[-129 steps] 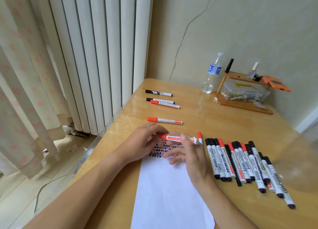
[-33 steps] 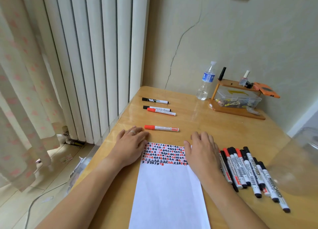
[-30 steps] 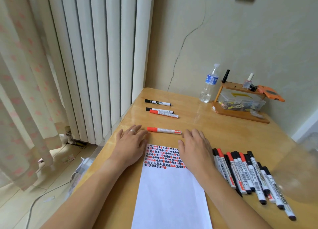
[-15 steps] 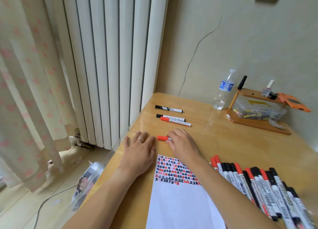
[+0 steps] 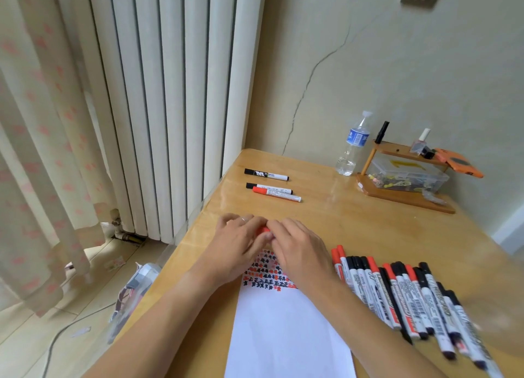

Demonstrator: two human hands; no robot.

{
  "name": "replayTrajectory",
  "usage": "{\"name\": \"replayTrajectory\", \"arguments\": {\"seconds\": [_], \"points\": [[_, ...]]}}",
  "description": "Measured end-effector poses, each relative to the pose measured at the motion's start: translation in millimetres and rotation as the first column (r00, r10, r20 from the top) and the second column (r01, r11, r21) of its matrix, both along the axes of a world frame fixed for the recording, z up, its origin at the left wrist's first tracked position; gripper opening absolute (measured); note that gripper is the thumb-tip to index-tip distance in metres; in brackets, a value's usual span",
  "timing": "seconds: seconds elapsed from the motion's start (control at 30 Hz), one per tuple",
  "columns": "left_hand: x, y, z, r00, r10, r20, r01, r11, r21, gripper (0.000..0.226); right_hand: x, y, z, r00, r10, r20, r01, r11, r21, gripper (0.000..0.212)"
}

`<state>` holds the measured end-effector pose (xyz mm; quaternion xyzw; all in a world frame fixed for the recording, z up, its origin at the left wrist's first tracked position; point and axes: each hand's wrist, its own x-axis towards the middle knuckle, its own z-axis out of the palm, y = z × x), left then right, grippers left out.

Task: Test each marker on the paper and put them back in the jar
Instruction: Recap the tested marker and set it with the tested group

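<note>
Both grasping the red marker between left hand and right hand just beyond the paper, apparently for uncapping; untested markers ranked beside right hand.

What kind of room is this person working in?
Most likely a room in a home, not a workshop: a wooden table stands in a corner beside a curtain, with a white radiator against the wall and a water bottle on top.
</note>
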<state>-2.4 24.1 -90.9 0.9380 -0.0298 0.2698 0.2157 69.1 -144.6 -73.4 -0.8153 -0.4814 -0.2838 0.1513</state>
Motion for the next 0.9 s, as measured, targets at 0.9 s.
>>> {"name": "replayTrajectory", "arguments": {"seconds": [0.9], "points": [[-16, -24, 0, 0.953, -0.301, 0.026, 0.292, 0.941, 0.173, 0.043, -55, -58, -21, 0.973, -0.075, -0.220, 0.080, 0.997, 0.018, 0.034]]}}
